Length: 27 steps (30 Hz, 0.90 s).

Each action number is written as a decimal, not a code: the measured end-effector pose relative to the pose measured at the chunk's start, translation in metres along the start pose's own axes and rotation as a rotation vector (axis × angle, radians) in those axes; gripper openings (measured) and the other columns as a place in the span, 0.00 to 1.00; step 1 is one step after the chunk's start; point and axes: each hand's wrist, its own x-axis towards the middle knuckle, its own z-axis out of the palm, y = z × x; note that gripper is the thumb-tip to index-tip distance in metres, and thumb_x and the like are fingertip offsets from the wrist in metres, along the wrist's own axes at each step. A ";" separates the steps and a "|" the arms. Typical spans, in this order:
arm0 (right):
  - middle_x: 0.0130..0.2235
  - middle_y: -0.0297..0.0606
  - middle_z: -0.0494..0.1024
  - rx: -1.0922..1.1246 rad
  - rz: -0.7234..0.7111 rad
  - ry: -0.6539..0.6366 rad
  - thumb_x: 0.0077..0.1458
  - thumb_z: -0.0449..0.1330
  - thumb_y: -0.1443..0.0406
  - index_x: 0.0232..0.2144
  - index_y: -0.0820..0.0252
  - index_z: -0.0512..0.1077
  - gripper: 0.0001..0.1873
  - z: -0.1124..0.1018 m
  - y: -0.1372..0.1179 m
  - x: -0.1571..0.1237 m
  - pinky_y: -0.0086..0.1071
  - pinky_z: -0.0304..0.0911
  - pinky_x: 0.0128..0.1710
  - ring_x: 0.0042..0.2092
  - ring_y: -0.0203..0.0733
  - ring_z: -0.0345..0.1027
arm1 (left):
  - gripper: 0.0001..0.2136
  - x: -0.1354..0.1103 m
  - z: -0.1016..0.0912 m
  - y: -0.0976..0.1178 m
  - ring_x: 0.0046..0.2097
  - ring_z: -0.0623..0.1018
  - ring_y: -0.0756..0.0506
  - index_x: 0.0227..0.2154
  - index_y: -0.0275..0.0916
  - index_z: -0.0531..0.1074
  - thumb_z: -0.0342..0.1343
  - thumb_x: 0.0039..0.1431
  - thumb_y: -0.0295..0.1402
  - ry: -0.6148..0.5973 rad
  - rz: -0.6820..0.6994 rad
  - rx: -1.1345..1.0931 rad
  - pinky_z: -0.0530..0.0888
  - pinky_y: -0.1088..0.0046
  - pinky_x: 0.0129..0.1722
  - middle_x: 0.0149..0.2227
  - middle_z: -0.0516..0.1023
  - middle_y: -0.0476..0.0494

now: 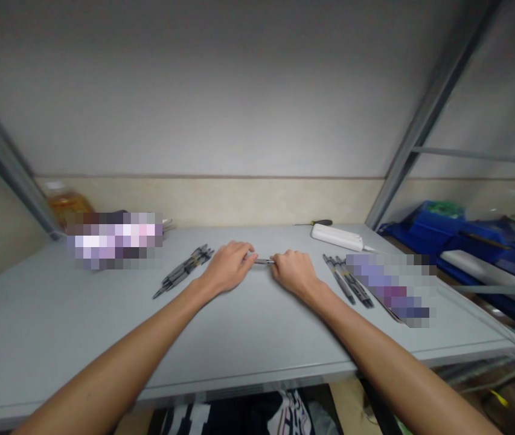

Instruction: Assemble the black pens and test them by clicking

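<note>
A slim grey pen (264, 261) lies level between my two hands over the middle of the desk. The fingers of my left hand (232, 264) are closed on one end of it. My right hand (294, 270) has its fingers curled round the other end, where a metallic part shows. Several grey pens (185, 270) lie bunched on the desk to the left of my left hand. More pens (348, 281) lie side by side to the right of my right hand.
A white power strip (337, 237) and a dark-handled screwdriver (325, 223) lie at the back of the desk (221, 344). Blurred-out items (116, 238) sit at left, by a bottle of amber liquid (69, 205). Blue bins (438, 226) stand beyond the right frame post.
</note>
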 end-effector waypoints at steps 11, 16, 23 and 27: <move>0.35 0.52 0.76 0.020 0.060 -0.011 0.59 0.42 0.61 0.38 0.63 0.74 0.22 0.000 0.013 0.002 0.36 0.61 0.34 0.38 0.51 0.71 | 0.24 0.000 -0.039 -0.058 0.63 0.45 0.31 0.57 0.39 0.56 0.38 0.60 0.42 0.296 -0.650 0.443 0.53 0.40 0.51 0.63 0.45 0.31; 0.35 0.52 0.76 0.022 0.061 0.010 0.58 0.43 0.62 0.37 0.63 0.75 0.21 0.001 0.014 0.002 0.36 0.61 0.33 0.38 0.52 0.71 | 0.24 -0.005 -0.042 -0.081 0.62 0.45 0.29 0.57 0.38 0.57 0.38 0.59 0.41 0.306 -0.714 0.448 0.55 0.38 0.50 0.63 0.44 0.29; 0.35 0.52 0.76 0.021 0.069 -0.006 0.57 0.43 0.62 0.38 0.63 0.74 0.21 0.000 0.015 0.001 0.36 0.61 0.34 0.38 0.51 0.71 | 0.24 -0.008 -0.038 -0.093 0.60 0.50 0.29 0.55 0.36 0.58 0.38 0.59 0.42 0.340 -0.710 0.422 0.58 0.40 0.48 0.62 0.47 0.27; 0.36 0.52 0.76 0.019 0.076 -0.008 0.58 0.42 0.62 0.38 0.63 0.74 0.21 -0.001 0.015 0.001 0.37 0.61 0.34 0.39 0.52 0.70 | 0.25 -0.010 -0.038 -0.099 0.59 0.52 0.28 0.54 0.35 0.60 0.38 0.59 0.43 0.335 -0.735 0.407 0.59 0.40 0.48 0.61 0.48 0.27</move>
